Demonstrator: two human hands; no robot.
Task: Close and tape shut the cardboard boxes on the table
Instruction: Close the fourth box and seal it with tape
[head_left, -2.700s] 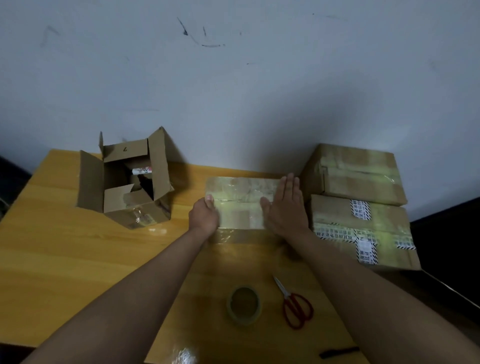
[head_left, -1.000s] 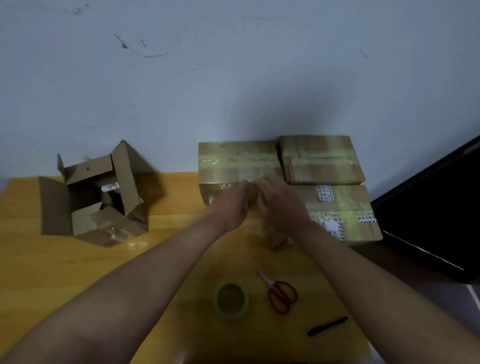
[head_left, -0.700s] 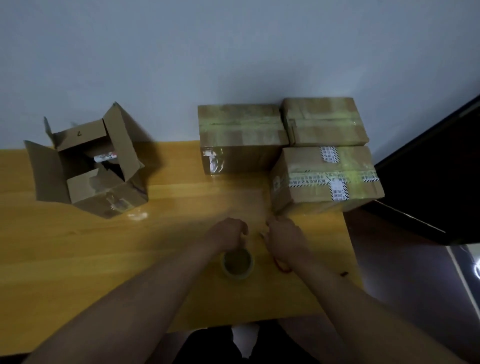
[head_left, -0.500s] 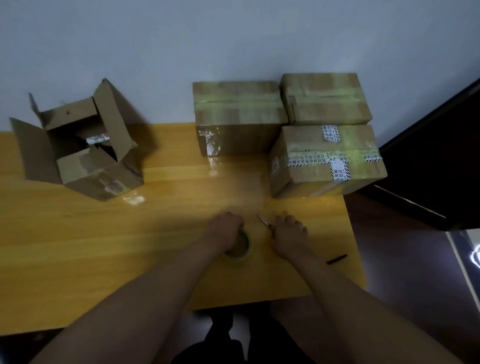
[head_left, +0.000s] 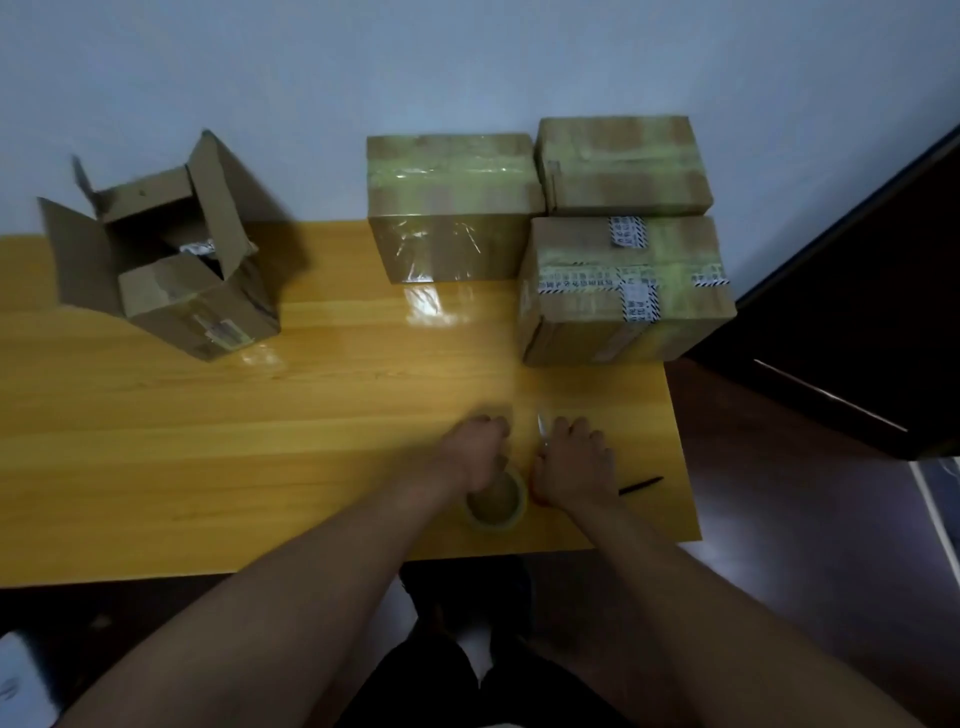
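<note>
Left hand (head_left: 475, 457) curled on round clear tape roll (head_left: 496, 506), right hand (head_left: 574, 467) covering red-handled scissors (head_left: 541, 434), grip unclear, open brown cardboard box (head_left: 161, 260) far left, three taped brown boxes (head_left: 452, 208) beyond fingertips

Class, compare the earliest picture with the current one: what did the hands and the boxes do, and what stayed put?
The taped box the hands were pressing now sits back by the wall beside the two sealed boxes. Both hands came back to the near edge: the left hand grips the tape roll, the right hand covers the scissors. The open box is unsealed as before, and the pen lies on the table as before.
</note>
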